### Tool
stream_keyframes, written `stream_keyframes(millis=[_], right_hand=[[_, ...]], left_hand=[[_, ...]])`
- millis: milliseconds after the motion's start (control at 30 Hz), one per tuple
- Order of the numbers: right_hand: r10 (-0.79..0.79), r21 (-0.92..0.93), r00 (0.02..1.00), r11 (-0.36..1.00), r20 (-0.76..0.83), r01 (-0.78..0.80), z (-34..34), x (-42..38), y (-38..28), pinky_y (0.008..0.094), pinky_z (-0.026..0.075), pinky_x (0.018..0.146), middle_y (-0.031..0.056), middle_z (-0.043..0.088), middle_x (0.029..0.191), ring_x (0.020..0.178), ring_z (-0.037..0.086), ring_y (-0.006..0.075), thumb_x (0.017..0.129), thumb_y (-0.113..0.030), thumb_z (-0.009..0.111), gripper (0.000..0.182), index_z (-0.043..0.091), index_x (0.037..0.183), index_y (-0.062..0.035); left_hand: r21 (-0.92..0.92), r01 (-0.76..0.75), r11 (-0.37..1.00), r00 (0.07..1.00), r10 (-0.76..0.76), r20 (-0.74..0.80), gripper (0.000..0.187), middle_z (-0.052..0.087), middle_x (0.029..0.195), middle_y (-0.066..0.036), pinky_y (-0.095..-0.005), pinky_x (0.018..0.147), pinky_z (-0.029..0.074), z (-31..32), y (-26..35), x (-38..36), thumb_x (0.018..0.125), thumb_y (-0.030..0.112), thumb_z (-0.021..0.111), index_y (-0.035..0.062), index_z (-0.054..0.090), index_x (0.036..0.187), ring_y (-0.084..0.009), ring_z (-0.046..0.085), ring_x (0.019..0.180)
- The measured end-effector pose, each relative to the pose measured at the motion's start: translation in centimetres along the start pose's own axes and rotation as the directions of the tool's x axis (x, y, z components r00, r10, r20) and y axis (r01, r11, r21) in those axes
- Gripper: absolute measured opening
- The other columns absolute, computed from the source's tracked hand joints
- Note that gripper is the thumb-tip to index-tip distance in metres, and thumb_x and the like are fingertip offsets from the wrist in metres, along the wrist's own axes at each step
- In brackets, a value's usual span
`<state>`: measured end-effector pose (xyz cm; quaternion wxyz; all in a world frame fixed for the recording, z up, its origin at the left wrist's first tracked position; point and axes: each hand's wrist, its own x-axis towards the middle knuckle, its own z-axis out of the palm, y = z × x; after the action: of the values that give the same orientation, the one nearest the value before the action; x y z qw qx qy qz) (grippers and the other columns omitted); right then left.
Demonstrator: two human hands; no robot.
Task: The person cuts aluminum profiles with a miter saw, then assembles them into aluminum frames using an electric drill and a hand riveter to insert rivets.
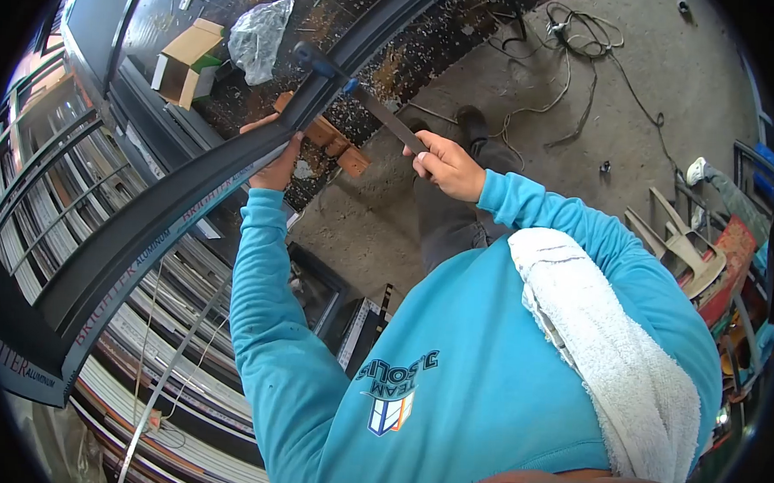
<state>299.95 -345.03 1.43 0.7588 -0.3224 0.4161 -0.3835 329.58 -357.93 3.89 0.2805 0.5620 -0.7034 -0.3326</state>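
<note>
Head cam view, and the big thing to look at is the angle between two long bits. That dark aluminum profile (199, 194) with "Brighter Aluminum" printed along its side runs diagonally, lower left of the frame up to top center. Cutting across it is what looks like a bar clamp (384, 114), its flat bar slanting from mid-frame toward the upper left, so the two cross at a pretty steep angle.

Left hand (274, 166) is clamped around the profile left of center, thumb on the near edge, fingers round the far side, just below where the clamp crosses. Right hand (446, 166) is closed on the lower end of the bar, so the dark head end sits up and left of it, over the profile. Hands are well apart, and the left one's nearer the crossing. Can't tell if the clamp is tight or just resting there. Some wooden blocks (327, 137) are right beside the left hand, fwiw.
</note>
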Motion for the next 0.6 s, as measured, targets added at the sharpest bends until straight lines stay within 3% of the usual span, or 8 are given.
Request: stream_keyframes(millis=[100, 200, 267, 300, 400, 533, 567, 600], right_hand=[[0.025, 0.056, 0.998, 0.998, -0.063, -0.021, 1.3, -0.4, 1.5, 0.0249, 0.040, 0.062, 0.0001, 0.052, 0.072, 0.067, 0.046, 0.0072, 0.091, -0.010, 0.041, 0.018, 0.051, 0.106, -0.0039], [0.100, 0.124, 0.990, 0.988, -0.097, -0.088, 4.6, -1.1, 3.1, 0.0260, 0.041, 0.058, 0.0008, 0.054, 0.071, 0.064, 0.047, 0.0080, 0.091, -0.011, 0.041, 0.018, 0.051, 0.104, -0.0044], [0.084, -0.030, 0.996, 0.996, 0.035, -0.083, 6.3, -1.5, 3.8, 0.0263, 0.041, 0.058, 0.0007, 0.054, 0.071, 0.063, 0.047, 0.0080, 0.091, -0.011, 0.040, 0.018, 0.052, 0.103, -0.0038], [0.134, 0.000, 0.974, 0.991, 0.181, -0.136, 6.3, -1.3, 3.8, 0.0267, 0.042, 0.058, 0.0009, 0.053, 0.070, 0.063, 0.048, 0.0084, 0.090, -0.011, 0.040, 0.018, 0.052, 0.102, -0.0033], [0.078, 0.126, 0.997, 0.989, -0.012, -0.076, 6.6, -1.0, 3.8, 0.0273, 0.042, 0.059, 0.0011, 0.053, 0.069, 0.063, 0.049, 0.0090, 0.091, -0.011, 0.040, 0.019, 0.052, 0.103, -0.0034], [0.016, 0.142, 1.000, 0.990, -0.026, -0.012, 7.0, -1.1, 4.8, 0.0258, 0.042, 0.058, 0.0001, 0.052, 0.068, 0.062, 0.049, 0.0083, 0.092, -0.012, 0.040, 0.018, 0.052, 0.102, -0.0037], [0.067, -0.013, 0.983, 0.998, 0.169, -0.065, 6.5, -0.8, 4.8, 0.0258, 0.042, 0.056, 0.0001, 0.052, 0.067, 0.062, 0.049, 0.0082, 0.092, -0.012, 0.040, 0.017, 0.051, 0.102, -0.0041], [0.069, 0.016, 0.987, 0.997, 0.148, -0.072, 6.3, -0.8, 4.9, 0.0260, 0.042, 0.056, 0.0002, 0.052, 0.067, 0.061, 0.049, 0.0083, 0.092, -0.012, 0.039, 0.017, 0.051, 0.102, -0.0042]], left_hand=[[0.035, -0.045, 0.998, 0.999, 0.046, -0.017, 0.047, 0.064, 0.103, -0.010, -0.0310, 0.082, 0.053, 0.0, 1.2, 0.2, 0.068, 0.010, 0.084, 0.0048, 0.057, 0.106, -0.0165, 0.063, 0.088], [0.078, 0.004, 0.997, 1.000, -0.001, -0.029, 0.047, 0.065, 0.100, -0.009, -0.0316, 0.080, 0.054, 0.2, 0.9, 0.1, 0.067, 0.010, 0.084, 0.0045, 0.058, 0.106, -0.0171, 0.064, 0.086], [0.095, -0.001, 0.996, 0.999, 0.004, -0.038, 0.047, 0.065, 0.099, -0.009, -0.0325, 0.082, 0.053, 0.1, 0.3, 0.0, 0.068, 0.010, 0.084, 0.0047, 0.058, 0.106, -0.0171, 0.064, 0.087], [0.114, 0.034, 0.993, 0.999, -0.030, -0.036, 0.046, 0.065, 0.099, -0.009, -0.0323, 0.082, 0.053, 0.0, -0.1, 0.0, 0.068, 0.010, 0.083, 0.0048, 0.058, 0.106, -0.0169, 0.064, 0.088], [0.125, 0.019, 0.992, 0.999, -0.016, -0.029, 0.045, 0.065, 0.098, -0.008, -0.0318, 0.084, 0.052, 0.1, -0.4, 0.0, 0.069, 0.011, 0.082, 0.0050, 0.058, 0.107, -0.0167, 0.064, 0.089], [0.133, -0.050, 0.990, 0.998, 0.054, -0.027, 0.044, 0.064, 0.100, -0.009, -0.0317, 0.088, 0.050, 0.3, -0.1, 0.1, 0.070, 0.012, 0.082, 0.0051, 0.058, 0.106, -0.0172, 0.063, 0.093], [0.145, -0.006, 0.989, 1.000, 0.010, -0.026, 0.045, 0.064, 0.101, -0.009, -0.0319, 0.088, 0.049, 0.2, -0.1, 0.0, 0.070, 0.012, 0.082, 0.0050, 0.057, 0.107, -0.0174, 0.063, 0.094], [0.156, 0.039, 0.987, 0.999, -0.035, -0.022, 0.046, 0.065, 0.102, -0.009, -0.0320, 0.089, 0.049, 0.1, -0.1, -0.1, 0.070, 0.013, 0.082, 0.0049, 0.057, 0.108, -0.0175, 0.062, 0.094]])
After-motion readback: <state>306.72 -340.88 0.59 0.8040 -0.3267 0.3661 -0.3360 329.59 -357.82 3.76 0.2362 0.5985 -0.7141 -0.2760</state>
